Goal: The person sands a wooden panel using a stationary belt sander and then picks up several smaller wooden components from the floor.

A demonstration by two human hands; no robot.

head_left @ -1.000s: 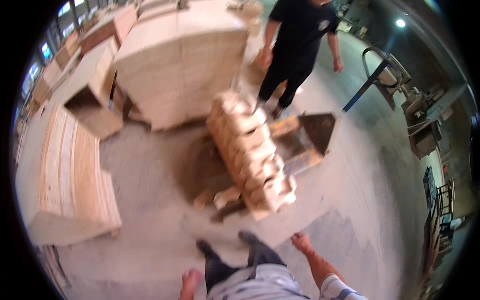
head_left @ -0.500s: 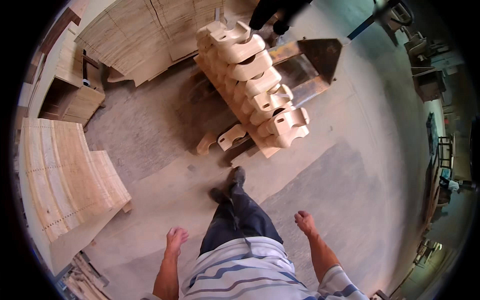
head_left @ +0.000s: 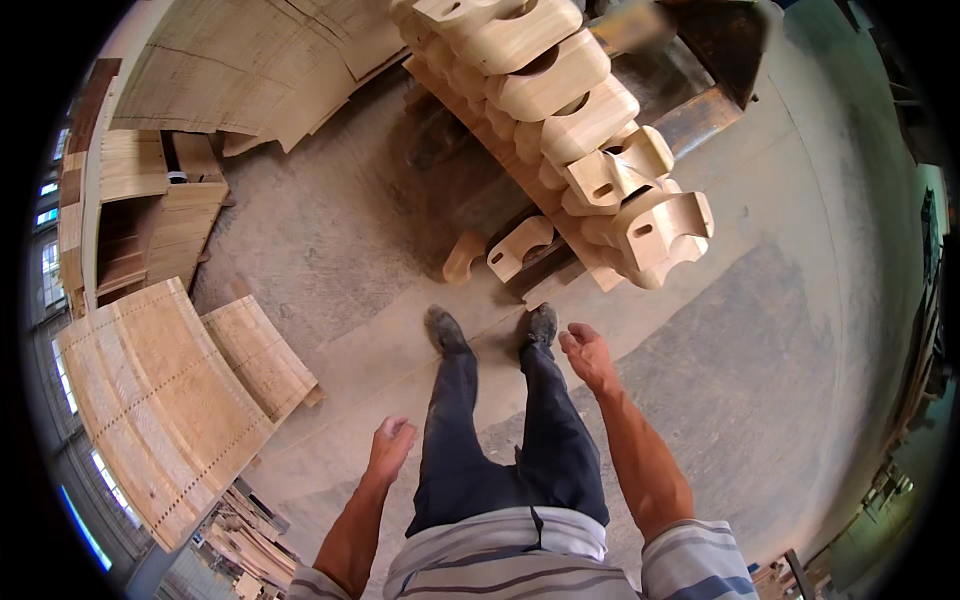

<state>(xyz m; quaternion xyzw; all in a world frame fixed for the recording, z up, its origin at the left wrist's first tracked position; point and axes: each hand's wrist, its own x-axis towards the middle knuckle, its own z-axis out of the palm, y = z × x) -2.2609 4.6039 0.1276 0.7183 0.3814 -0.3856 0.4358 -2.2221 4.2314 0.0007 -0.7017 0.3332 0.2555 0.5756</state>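
Note:
My left hand (head_left: 390, 447) hangs beside my left thigh, empty, its fingers loosely bent and a little apart. My right hand (head_left: 588, 355) is held out ahead of my right leg, also with nothing in it and its fingers slightly curled. Closest to it is the stack of shaped wooden pieces (head_left: 585, 120), pale, with rounded corners and scooped edges; a gap separates the hand from them. They are piled on a wooden board (head_left: 465, 108). Two loose curved pieces, one slotted (head_left: 520, 247) and one plain (head_left: 463, 257), are low beside the stack.
A rusty pallet-jack frame (head_left: 705, 118) extends from beyond the stack. At left are piles of flat wooden panels (head_left: 165, 400) and a wooden cabinet (head_left: 165, 225). More panels (head_left: 240, 65) are at the far left. Concrete floor (head_left: 330, 240) lies around my feet.
I have stepped nearer the stack, which appears larger and farther right. My right hand has moved forward toward it. The dark-clothed legs of another person behind the stack are out of view.

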